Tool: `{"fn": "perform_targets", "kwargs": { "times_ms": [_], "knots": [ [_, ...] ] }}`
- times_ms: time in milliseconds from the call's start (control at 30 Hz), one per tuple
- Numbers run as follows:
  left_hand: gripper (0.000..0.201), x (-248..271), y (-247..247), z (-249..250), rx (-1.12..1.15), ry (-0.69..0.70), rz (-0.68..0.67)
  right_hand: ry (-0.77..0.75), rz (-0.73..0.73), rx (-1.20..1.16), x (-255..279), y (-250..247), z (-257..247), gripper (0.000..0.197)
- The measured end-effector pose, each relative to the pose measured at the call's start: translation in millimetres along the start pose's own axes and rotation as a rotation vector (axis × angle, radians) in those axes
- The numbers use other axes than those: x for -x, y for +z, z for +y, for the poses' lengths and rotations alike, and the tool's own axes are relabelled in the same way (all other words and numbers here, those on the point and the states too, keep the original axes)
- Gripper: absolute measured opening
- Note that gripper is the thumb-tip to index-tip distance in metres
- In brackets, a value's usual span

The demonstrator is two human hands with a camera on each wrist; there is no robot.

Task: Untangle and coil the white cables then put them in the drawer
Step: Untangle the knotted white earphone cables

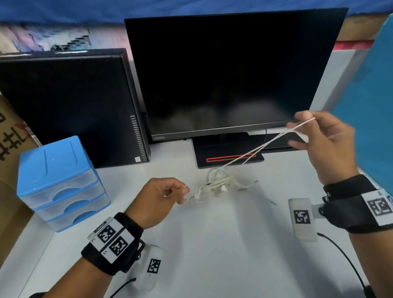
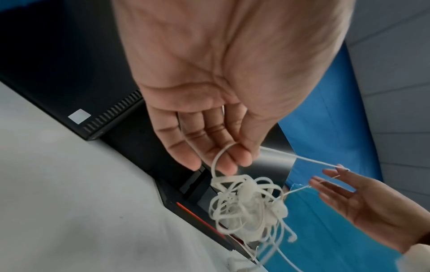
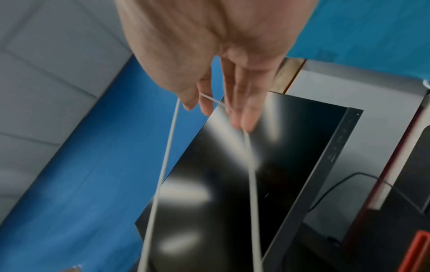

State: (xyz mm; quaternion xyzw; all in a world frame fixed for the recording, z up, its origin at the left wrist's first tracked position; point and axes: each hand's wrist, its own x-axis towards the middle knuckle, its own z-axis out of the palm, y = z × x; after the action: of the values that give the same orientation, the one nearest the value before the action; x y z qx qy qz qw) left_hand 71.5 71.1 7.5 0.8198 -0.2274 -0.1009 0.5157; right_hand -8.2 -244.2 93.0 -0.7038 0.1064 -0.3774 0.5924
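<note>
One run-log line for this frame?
phase: untangling | left hand: pinches white cables | right hand: holds pulled loop | drawer unit: closed

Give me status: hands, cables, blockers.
Left hand pinches a strand beside the knot. Right hand holds a loop pulled up and taut. White cables still tangled, nothing coiled. Drawers shut; nothing in the way.

Blue plastic 3-drawer cabinet (image 1: 62,184) at table's (image 1: 218,249) left, black computer tower (image 1: 65,105) behind it, black flat monitor (image 1: 228,73) right of tower, tangled white cables (image 1: 217,185) before monitor's stand.
</note>
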Motion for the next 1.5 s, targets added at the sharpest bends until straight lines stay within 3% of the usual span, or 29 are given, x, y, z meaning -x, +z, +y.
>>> {"fn": "perform_targets", "kwargs": {
  "times_ms": [67,133,167,267,333,400,467,533,633,667,700,767,800,900,967,1067,1167,1233,1400,1500],
  "knots": [
    [0.017,-2.4,-1.2,-0.4,0.054,-0.001,0.049,0.229,-0.201,-0.036,1.7,2.4,-1.8,0.039],
    [0.018,-4.6,-4.1,-0.4,0.114,-0.017,0.105,0.254,-0.252,-0.084,3.2,3.5,-3.4,0.047],
    [0.018,-5.1,-6.0,-0.4,0.137,-0.023,0.134,0.126,-0.225,-0.076,4.3,4.5,-4.9,0.044],
    [0.014,-4.6,-11.2,-0.6,0.151,-0.005,0.199,-0.444,-0.131,0.139,9.4,3.1,-11.6,0.030],
    [0.011,-4.2,-13.1,-1.1,0.143,0.021,0.214,-0.538,-0.041,0.218,10.1,1.4,-16.2,0.025],
    [0.009,-4.4,-13.7,-0.7,0.136,0.028,0.224,-0.433,0.043,0.259,4.3,-3.9,-11.9,0.026],
    [0.008,-3.8,-14.0,2.3,0.142,0.046,0.257,-0.213,0.002,0.351,-2.3,-9.9,-6.0,0.037],
    [0.010,-2.0,-14.8,9.9,0.125,0.108,0.312,0.038,-0.170,0.524,-4.6,-14.8,-1.3,0.038],
    [0.012,1.6,-16.3,24.7,0.074,0.234,0.337,0.259,-0.565,0.822,4.4,-11.9,3.5,0.013],
    [0.013,3.5,-15.6,29.5,0.085,0.263,0.320,0.273,-0.677,0.859,10.4,-5.4,3.5,0.016],
    [0.014,5.6,-13.7,33.9,0.108,0.284,0.298,0.234,-0.761,0.855,16.9,2.7,5.1,0.034],
    [0.016,10.3,-6.8,41.0,0.128,0.309,0.248,0.114,-0.847,0.710,34.7,24.2,5.5,0.064],
    [0.017,12.6,-2.2,43.3,0.109,0.322,0.228,0.082,-0.883,0.588,46.9,36.3,1.3,0.069],
    [0.014,20.6,10.0,46.6,0.012,0.391,0.196,0.064,-0.978,0.287,80.6,65.2,-10.0,0.056],
    [0.013,23.9,14.8,46.6,-0.034,0.393,0.197,0.120,-0.936,0.153,93.6,74.6,-11.1,0.060],
    [0.019,28.7,21.0,46.3,-0.105,0.357,0.214,0.178,-0.798,0.164,101.1,81.3,-6.7,0.065],
    [0.031,32.1,27.9,47.0,-0.169,0.340,0.203,0.003,-0.708,0.335,100.2,80.1,3.4,0.055],
    [0.032,32.1,31.7,45.1,-0.184,0.313,0.174,-0.085,-0.742,0.374,97.6,77.3,5.3,0.054],
    [0.009,20.4,31.7,22.1,-0.218,0.280,0.116,0.200,-0.717,-0.047,83.1,70.0,-21.1,0.044],
    [0.012,10.7,23.5,-0.6,-0.182,0.158,0.126,0.198,-0.558,-0.298,68.9,56.6,-43.4,0.037]
  ]
}}
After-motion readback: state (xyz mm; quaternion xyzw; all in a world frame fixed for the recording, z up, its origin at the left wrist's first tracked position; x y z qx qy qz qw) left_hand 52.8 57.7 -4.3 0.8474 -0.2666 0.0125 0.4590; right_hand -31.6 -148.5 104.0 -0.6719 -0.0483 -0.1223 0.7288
